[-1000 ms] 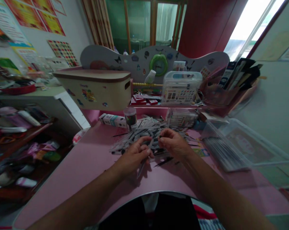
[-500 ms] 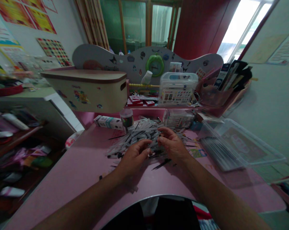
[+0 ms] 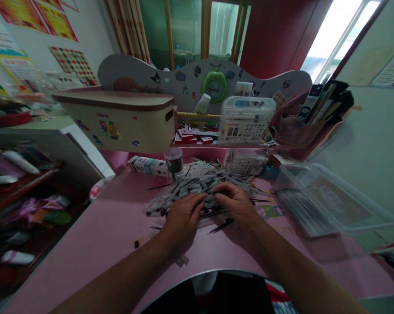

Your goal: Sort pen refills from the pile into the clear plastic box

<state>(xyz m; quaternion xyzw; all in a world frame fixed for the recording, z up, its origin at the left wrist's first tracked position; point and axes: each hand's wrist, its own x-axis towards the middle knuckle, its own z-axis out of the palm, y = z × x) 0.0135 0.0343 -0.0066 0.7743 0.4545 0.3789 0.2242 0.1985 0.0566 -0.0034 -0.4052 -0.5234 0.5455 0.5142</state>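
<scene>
A loose pile of slim translucent plastic tubes, like pen barrels, lies on the pink desk, with dark thin rods and small black pieces among them. My left hand is at the pile's near edge, thumb and fingers pinched. Just right of it, my right hand is pinched too, thumb against curled fingers. The fingertips of both hands are close together over the tubes. Whatever sits between them is too small and dark to make out. A black cap-like piece lies left of my left forearm.
An open clear plastic box on the right holds a row of slim grey sticks. Behind the pile are a clear jar and a long printed carton. A cream bin and a clear carry case stand on the shelf.
My right hand has lowered slightly and its fingers have curled in more. My left fingers have moved up and closed further, hiding a small pale bit that showed at the thumb. The view has shifted slightly.
</scene>
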